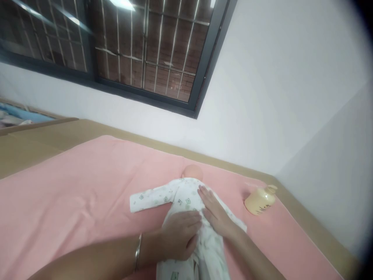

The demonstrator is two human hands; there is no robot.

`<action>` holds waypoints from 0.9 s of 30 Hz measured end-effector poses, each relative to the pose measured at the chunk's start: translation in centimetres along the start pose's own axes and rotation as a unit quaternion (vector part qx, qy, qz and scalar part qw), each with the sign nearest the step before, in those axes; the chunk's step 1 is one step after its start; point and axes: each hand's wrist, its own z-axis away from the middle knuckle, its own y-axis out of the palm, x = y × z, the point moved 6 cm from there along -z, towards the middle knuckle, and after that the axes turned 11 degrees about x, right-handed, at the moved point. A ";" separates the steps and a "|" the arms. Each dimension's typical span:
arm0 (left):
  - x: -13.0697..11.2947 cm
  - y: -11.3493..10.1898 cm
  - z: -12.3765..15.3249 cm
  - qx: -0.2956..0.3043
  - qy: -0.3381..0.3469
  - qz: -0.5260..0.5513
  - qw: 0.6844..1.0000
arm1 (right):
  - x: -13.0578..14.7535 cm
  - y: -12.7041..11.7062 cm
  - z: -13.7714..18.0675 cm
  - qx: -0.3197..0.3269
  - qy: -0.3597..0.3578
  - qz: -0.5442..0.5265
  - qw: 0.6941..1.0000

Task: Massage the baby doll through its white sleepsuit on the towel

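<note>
A baby doll [192, 171] in a white printed sleepsuit [163, 196] lies face down on a pink sheet [87, 186]. My left hand [179, 235] rests flat on the doll's lower back, fingers together and stretched out; a metal bangle [138, 252] sits on that wrist. My right hand [214, 212] lies flat on the doll's upper back, fingers extended toward the head. Neither hand holds anything. One sleeve of the suit is spread out to the left.
A cream-yellow bottle [260, 201] lies on its side on the sheet, right of the doll. A tan mattress edge [40, 140] borders the sheet. White walls meet at the right; a dark-framed barred window [131, 50] is above.
</note>
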 end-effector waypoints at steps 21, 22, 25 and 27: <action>-0.2 0.7 0.7 -0.064 0.018 -0.068 0.995 | -0.5 0.4 -1.6 -0.020 0.027 -0.044 0.998; -0.1 0.7 0.7 -0.064 0.018 -0.067 0.996 | -0.3 0.8 -0.4 -0.021 0.036 -0.067 0.997; 0.2 0.8 0.6 -0.031 0.000 -0.057 0.998 | 1.2 1.7 2.3 -0.024 0.072 -0.153 0.985; 0.4 0.8 0.5 -0.005 -0.016 -0.041 0.999 | 2.3 1.9 3.4 -0.026 0.094 -0.200 0.975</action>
